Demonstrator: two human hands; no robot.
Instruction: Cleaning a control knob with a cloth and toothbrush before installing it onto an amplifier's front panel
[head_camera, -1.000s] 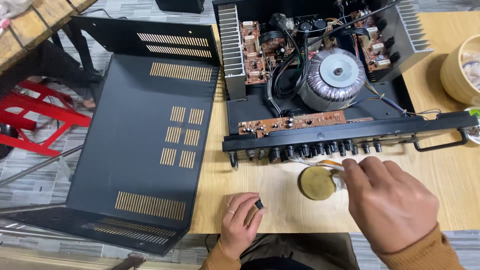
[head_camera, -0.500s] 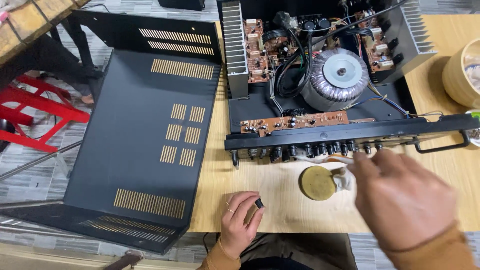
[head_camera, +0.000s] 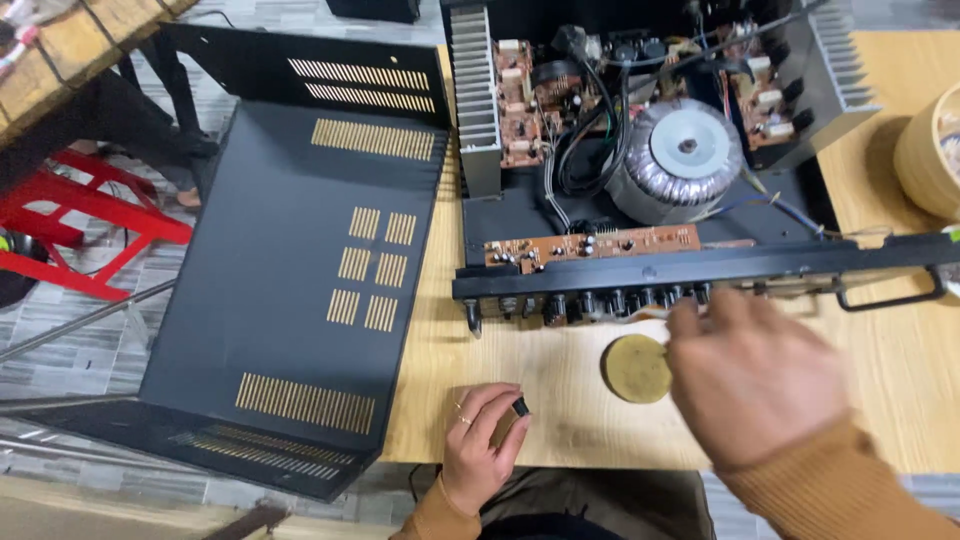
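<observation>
My left hand (head_camera: 480, 445) rests on the near edge of the wooden table (head_camera: 900, 380) and pinches a small black knob (head_camera: 520, 407) between thumb and fingers. My right hand (head_camera: 760, 385), blurred, reaches toward the row of black control shafts (head_camera: 620, 300) on the front panel of an opened black amplifier (head_camera: 800, 262). Its fingertips pinch a small pale tool (head_camera: 648, 315) beside those shafts. A round yellowish disc (head_camera: 632, 368) lies on the table just left of that hand.
The amplifier's removed black cover (head_camera: 290, 280), with gold vent slots, hangs off the table's left side. Inside the chassis are a silver ring transformer (head_camera: 680, 160), brown circuit boards and finned heat sinks. A round wooden container (head_camera: 930, 150) stands at the right; a red stool (head_camera: 80, 240) is on the floor.
My right hand has lifted from beside the yellowish disc and moved up to the front panel's shafts. My left hand has stayed in place with the knob.
</observation>
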